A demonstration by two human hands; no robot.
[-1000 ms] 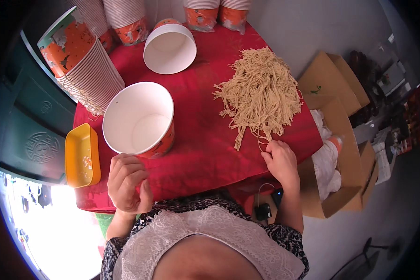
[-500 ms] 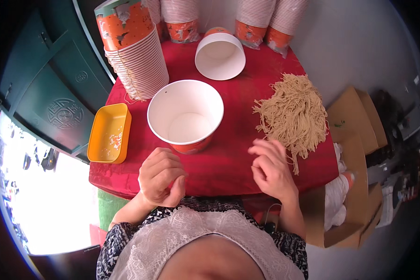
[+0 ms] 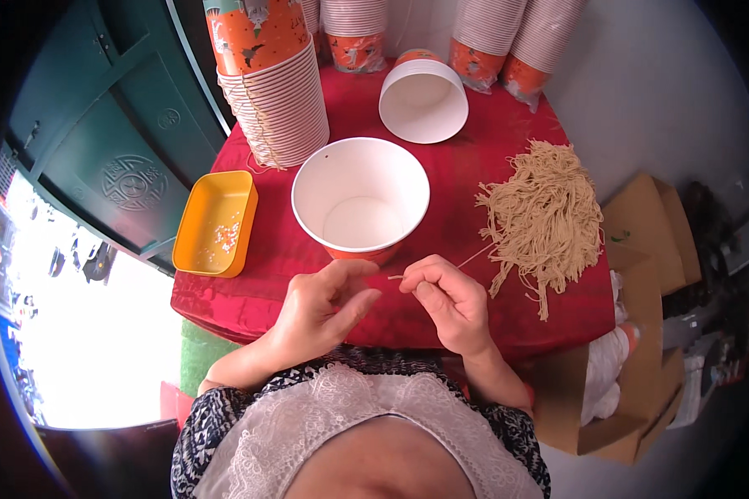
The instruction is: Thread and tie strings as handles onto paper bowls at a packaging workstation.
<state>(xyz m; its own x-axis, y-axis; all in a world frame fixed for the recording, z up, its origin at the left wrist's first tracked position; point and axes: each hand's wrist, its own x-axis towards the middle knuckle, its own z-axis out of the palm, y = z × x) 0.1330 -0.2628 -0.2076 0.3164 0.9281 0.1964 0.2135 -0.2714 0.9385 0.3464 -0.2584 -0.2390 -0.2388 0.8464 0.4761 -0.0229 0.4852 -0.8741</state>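
In front of me stands a white-lined paper bucket [image 3: 359, 195] with an orange outside and a small hole near its rim. My right hand [image 3: 453, 303] pinches a tan cord [image 3: 478, 255]. One end of the cord pokes out past the fingertips, and the rest trails toward a heap of tan cords [image 3: 549, 216] on the right. My left hand [image 3: 320, 308] is beside that cord end, thumb and fingers apart, with nothing in it. Both hands are just in front of the bucket, over the near part of the table.
A red cloth covers the table [image 3: 250, 312]. At left lie a yellow tray [image 3: 195, 237] with small white and reddish beads and a tall stack of buckets [image 3: 279, 116]. Another bucket [image 3: 424, 104] rests tipped behind; wrapped stacks [image 3: 483, 50] line the back. Cardboard boxes [image 3: 641, 333] stand at right.
My right hand has closed on a cord from the heap and moved inward, drawing it toward the left. My left hand has opened its fingers and come nearer. The whole view has shifted slightly.
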